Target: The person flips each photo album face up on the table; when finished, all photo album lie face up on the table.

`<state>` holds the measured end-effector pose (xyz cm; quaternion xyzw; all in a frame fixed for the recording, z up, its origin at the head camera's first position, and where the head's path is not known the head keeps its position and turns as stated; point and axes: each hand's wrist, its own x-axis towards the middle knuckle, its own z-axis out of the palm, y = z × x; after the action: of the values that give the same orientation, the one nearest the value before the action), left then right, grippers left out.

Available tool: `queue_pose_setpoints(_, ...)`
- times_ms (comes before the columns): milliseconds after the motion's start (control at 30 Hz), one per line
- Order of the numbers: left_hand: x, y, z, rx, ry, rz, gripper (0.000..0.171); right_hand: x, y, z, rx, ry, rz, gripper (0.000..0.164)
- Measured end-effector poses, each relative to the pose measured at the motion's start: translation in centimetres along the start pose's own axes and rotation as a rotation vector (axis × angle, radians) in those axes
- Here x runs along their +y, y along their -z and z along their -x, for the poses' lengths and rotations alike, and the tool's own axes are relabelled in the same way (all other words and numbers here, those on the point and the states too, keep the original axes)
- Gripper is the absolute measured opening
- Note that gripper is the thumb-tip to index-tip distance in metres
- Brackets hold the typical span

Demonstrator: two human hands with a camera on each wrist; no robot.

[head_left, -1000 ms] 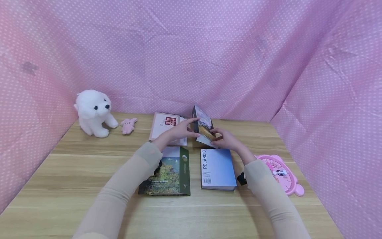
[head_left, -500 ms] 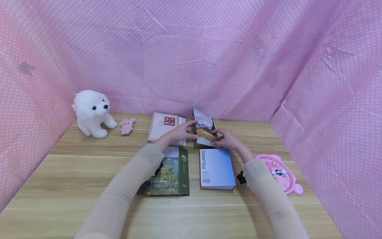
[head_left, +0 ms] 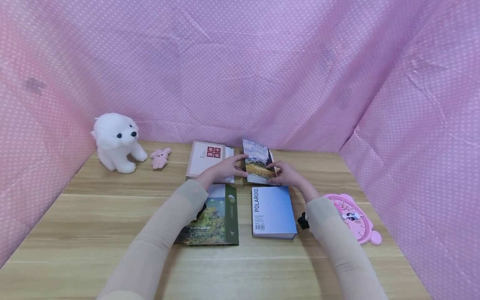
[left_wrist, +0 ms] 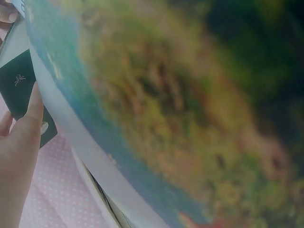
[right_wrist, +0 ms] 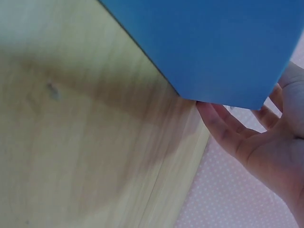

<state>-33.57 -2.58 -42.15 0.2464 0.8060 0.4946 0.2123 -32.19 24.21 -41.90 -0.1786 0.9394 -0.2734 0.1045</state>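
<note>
At the back of the table, a photo album (head_left: 258, 164) with a landscape painting on its cover leans slightly tilted between both hands. The left hand (head_left: 223, 168) touches its left edge with extended finger and thumb. In the left wrist view, a finger of the left hand (left_wrist: 23, 135) lies along the dark green spine (left_wrist: 21, 78). The right hand (head_left: 286, 174) grips the album's right edge; the blue Polaroid album (right_wrist: 213, 52) hides part of this in the right wrist view. Nearer the front lie the green photo album (head_left: 210, 221) and the Polaroid album (head_left: 273, 212).
Left of the hands lies a white album with red characters (head_left: 206, 160). A white plush dog (head_left: 118, 141) and a small pink plush rabbit (head_left: 160, 158) stand at the back left. A pink clock (head_left: 354, 223) lies beyond the right forearm. Pink dotted cloth (head_left: 240, 75) encloses the table.
The painted album has tipped from standing steeply to lying flatter, and its dark spine has turned out of view. Both hands have stayed at its sides, moving only slightly.
</note>
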Motion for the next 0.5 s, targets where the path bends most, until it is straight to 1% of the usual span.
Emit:
queue_pose_setpoints(133, -0.09, -0.26, -0.3, -0.003, 0.007, -0.083, 0.072, 0.16, -0.06, -0.03, 0.001, 0.01, 0.047, 0.052)
queue_pose_setpoints(233, -0.01, -0.49, -0.49, -0.001, 0.011, -0.113, 0.07, 0.32, -0.05, -0.03, 0.008, 0.017, 0.067, 0.05)
queue_pose_setpoints(433, -0.05, -0.68, -0.81, 0.006, 0.009, -0.168, 0.066, 0.73, 0.08, 0.15, 0.019, 0.047, 0.053, 0.049)
queue_pose_setpoints(500, -0.05, -0.71, -0.8, 0.001, 0.006, -0.188, 0.065, 0.87, 0.13, 0.18, 0.013, 0.04, 0.046, 0.049)
